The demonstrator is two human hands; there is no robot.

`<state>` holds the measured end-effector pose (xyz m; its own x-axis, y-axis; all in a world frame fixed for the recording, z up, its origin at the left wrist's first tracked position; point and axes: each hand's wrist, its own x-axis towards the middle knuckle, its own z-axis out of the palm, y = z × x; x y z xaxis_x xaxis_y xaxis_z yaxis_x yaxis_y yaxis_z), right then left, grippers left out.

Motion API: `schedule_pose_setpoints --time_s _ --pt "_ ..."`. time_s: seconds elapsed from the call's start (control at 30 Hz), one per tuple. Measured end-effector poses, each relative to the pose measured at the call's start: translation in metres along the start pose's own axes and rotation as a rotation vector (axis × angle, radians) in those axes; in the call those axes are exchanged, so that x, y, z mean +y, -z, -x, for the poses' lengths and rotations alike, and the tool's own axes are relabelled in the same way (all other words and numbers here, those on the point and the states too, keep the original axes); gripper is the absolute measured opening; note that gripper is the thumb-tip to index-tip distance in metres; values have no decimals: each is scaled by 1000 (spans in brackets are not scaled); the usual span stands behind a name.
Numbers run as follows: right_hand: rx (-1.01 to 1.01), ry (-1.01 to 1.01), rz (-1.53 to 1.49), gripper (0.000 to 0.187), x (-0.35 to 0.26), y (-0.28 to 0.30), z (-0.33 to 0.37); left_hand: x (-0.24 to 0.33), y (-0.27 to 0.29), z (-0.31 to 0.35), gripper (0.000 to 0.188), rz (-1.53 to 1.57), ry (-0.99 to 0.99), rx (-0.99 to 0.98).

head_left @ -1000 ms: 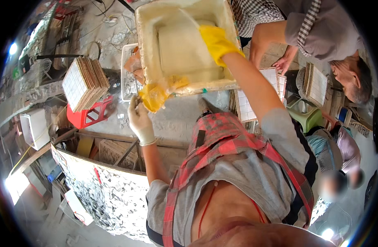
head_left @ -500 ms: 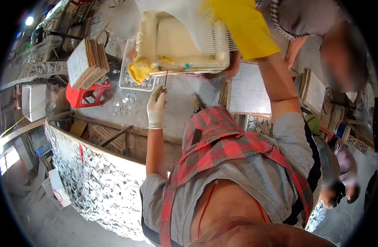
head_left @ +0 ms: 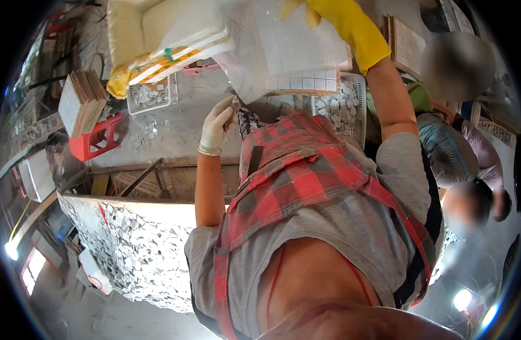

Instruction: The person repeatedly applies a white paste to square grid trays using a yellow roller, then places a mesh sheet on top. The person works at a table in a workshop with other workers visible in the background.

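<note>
The foam box (head_left: 123, 34) lies to the left, its right side overlapped by the mesh (head_left: 277, 48). The mesh spreads above the tile board (head_left: 314, 83), whose near edge shows white tiles; one mesh corner hangs past the board's left edge. A basket (head_left: 361, 107) of tile chips sits by the near right corner. The right hand (head_left: 351, 31), yellow-gloved, has its grip clasped on the mesh. The white-gloved left hand (head_left: 219, 122) curls its fingers near that hanging corner; whether its grip holds anything, I cannot tell.

The right glove (head_left: 367, 42) is yellow, the left glove (head_left: 216, 126) white, the mesh (head_left: 289, 42) whitish, the apron (head_left: 311, 167) red-checked.
</note>
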<state>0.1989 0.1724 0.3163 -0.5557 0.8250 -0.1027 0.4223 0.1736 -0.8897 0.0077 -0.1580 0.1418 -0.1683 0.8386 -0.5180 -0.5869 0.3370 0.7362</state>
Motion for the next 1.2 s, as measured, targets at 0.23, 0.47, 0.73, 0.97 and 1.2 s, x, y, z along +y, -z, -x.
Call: schedule_pose_setpoints --time_s 0.23,0.47,0.73,0.97,1.2 --pt "-133 -251 -194 35 174 29 60 -85 -17 -1 37 -81 160 -34" --pt "-26 -451 -347 34 267 25 91 -107 -29 -54 36 -330 231 23" --pt "53 -479 -436 33 300 7 66 -97 -13 -141 36 -546 184 91" --pt "141 -525 -512 33 339 -12 42 -99 0 -173 36 -618 157 91" --pt "116 -572 -454 31 391 -24 23 -115 13 -186 36 -572 126 94"
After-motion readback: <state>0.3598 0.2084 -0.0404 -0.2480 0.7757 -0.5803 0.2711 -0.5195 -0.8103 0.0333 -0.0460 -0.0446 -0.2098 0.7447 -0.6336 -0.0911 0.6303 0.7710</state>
